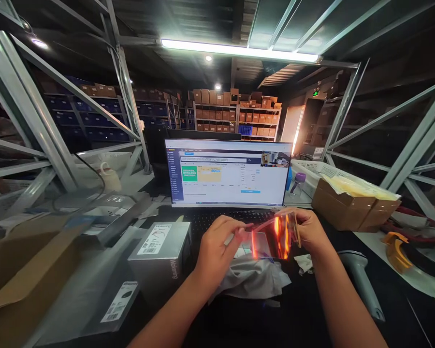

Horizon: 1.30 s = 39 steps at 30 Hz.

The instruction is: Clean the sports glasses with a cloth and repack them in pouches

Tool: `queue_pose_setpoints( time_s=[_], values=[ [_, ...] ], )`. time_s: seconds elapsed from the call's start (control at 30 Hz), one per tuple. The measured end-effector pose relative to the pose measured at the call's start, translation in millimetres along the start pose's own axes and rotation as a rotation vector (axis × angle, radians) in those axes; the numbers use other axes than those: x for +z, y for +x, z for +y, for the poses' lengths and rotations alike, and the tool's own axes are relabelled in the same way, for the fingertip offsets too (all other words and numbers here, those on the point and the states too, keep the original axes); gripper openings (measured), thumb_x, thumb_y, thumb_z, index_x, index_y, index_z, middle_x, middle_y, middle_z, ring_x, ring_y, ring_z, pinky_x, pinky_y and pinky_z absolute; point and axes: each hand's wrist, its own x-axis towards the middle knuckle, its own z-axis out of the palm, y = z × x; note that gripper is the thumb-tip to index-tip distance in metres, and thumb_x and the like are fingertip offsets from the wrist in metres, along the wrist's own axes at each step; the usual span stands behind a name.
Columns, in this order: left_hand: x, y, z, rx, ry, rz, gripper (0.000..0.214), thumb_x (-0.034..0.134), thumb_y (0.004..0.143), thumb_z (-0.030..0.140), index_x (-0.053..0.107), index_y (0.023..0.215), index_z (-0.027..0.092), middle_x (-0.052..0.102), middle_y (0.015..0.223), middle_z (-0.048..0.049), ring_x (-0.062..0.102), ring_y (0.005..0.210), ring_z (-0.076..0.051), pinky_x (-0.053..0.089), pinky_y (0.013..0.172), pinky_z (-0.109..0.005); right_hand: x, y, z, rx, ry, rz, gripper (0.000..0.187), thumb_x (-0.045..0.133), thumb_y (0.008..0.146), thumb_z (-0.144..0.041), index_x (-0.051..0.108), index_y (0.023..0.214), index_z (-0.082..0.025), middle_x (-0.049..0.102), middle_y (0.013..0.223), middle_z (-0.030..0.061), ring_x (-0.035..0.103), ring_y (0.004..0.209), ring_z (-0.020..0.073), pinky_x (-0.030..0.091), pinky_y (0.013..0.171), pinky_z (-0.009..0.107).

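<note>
A pair of sunglasses (275, 239) with a shiny orange-red mirrored lens is held up between my two hands, in front of the monitor. At its left end, my left hand (217, 249) has thumb and fingers closed on a thin reddish part. My right hand (304, 227) grips the other end, its fingertips partly hidden behind the lens. A crumpled grey cloth (255, 278) lies on the black desktop just under the sunglasses. Left of my left hand stands a grey box (155, 263) with a white label on top.
Another grey labelled box (112, 314) and an open cardboard box (25, 270) sit at left. A lit monitor (232, 183) stands behind a keyboard (203, 220). To the right are a barcode scanner (364, 282), an orange tape dispenser (397, 251) and a cardboard carton (344, 208).
</note>
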Motion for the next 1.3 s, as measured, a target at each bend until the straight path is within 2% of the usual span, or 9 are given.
queue_pose_setpoints(
  time_s=[0.1,0.17,0.27,0.37,0.57,0.87,1.0,1.2,1.3],
  values=[
    [5.0,-1.4,0.6,-0.095,-0.227,-0.082,0.02,0.058,0.097,0.033,0.073,0.095,0.02,0.069,0.088,-0.0062,0.066,0.083,-0.019,0.052,0.076,-0.029,6.4,1.0,-0.5,0.025,0.0,-0.048,0.02,0.086,0.065,-0.036,0.078,0.071,-0.019,0.074,0.072,0.0053,0.068,0.062,0.0183,0.056,0.056,0.027],
    [7.9,-1.2,-3.3,-0.217,-0.359,-0.097,0.02,0.062,0.094,0.037,0.074,0.096,0.02,0.069,0.089,-0.0063,0.067,0.08,-0.019,0.054,0.074,-0.03,8.6,1.2,-1.1,0.027,0.012,-0.049,0.019,0.086,0.065,-0.036,0.078,0.07,-0.019,0.074,0.07,0.0046,0.067,0.061,0.0175,0.055,0.056,0.026],
    [9.2,2.1,-17.5,-0.406,-0.4,-0.019,0.02,0.075,0.082,0.036,0.076,0.092,0.019,0.072,0.089,-0.0068,0.069,0.077,-0.019,0.054,0.071,-0.028,9.2,-1.5,-6.8,-0.044,-0.038,0.014,0.01,0.082,0.069,-0.029,0.078,0.073,-0.021,0.076,0.078,0.0048,0.07,0.071,0.0194,0.058,0.064,0.029],
    [8.9,6.7,-35.4,-0.493,-0.382,0.032,0.02,0.081,0.074,0.034,0.076,0.083,0.016,0.072,0.078,-0.0058,0.066,0.068,-0.018,0.051,0.062,-0.025,10.7,-8.6,-19.2,-0.156,-0.193,0.069,0.006,0.073,0.075,-0.019,0.078,0.076,-0.022,0.076,0.082,0.0046,0.071,0.078,0.0202,0.058,0.069,0.029],
    [11.5,9.3,-50.5,-0.544,-0.446,0.048,0.025,0.084,0.068,0.037,0.074,0.075,0.015,0.067,0.066,-0.0026,0.058,0.054,-0.012,0.046,0.053,-0.021,19.6,-23.7,-46.8,-0.261,-0.37,0.071,0.021,0.064,0.079,-0.01,0.079,0.085,-0.023,0.077,0.089,0.0045,0.072,0.083,0.0199,0.059,0.068,0.027],
    [10.8,9.7,-43.5,-0.591,-0.504,0.032,0.028,0.088,0.06,0.034,0.072,0.072,0.015,0.068,0.065,-0.0042,0.062,0.054,-0.015,0.048,0.048,-0.023,23.0,-39.3,-73.2,-0.343,-0.436,0.064,0.022,0.065,0.084,-0.011,0.08,0.094,-0.025,0.077,0.093,0.0045,0.074,0.085,0.0193,0.062,0.073,0.029],
    [9.8,9.6,-38.8,-0.581,-0.533,0.024,0.031,0.089,0.056,0.035,0.073,0.075,0.015,0.071,0.071,-0.007,0.067,0.063,-0.02,0.053,0.053,-0.027,22.6,-42.9,-78.1,-0.38,-0.448,0.053,0.022,0.067,0.085,-0.011,0.08,0.094,-0.025,0.078,0.093,0.0042,0.074,0.083,0.0181,0.062,0.072,0.027],
    [9.5,7.8,-41.4,-0.559,-0.53,0.044,0.025,0.088,0.058,0.028,0.075,0.075,0.016,0.072,0.071,-0.0048,0.065,0.06,-0.017,0.052,0.053,-0.024,18.1,-40.2,-73.3,-0.313,-0.412,0.033,0.022,0.068,0.084,-0.01,0.081,0.094,-0.025,0.077,0.094,0.0039,0.074,0.086,0.0179,0.062,0.074,0.027],
    [8.7,8.2,-39.2,-0.513,-0.514,0.05,0.032,0.093,0.049,0.023,0.076,0.076,0.018,0.073,0.075,-0.0039,0.065,0.063,-0.016,0.053,0.058,-0.024,13.3,-35.2,-65.9,-0.245,-0.368,0.017,0.017,0.072,0.083,-0.015,0.082,0.09,-0.026,0.078,0.093,0.0044,0.074,0.084,0.0189,0.062,0.069,0.026]
  ],
)
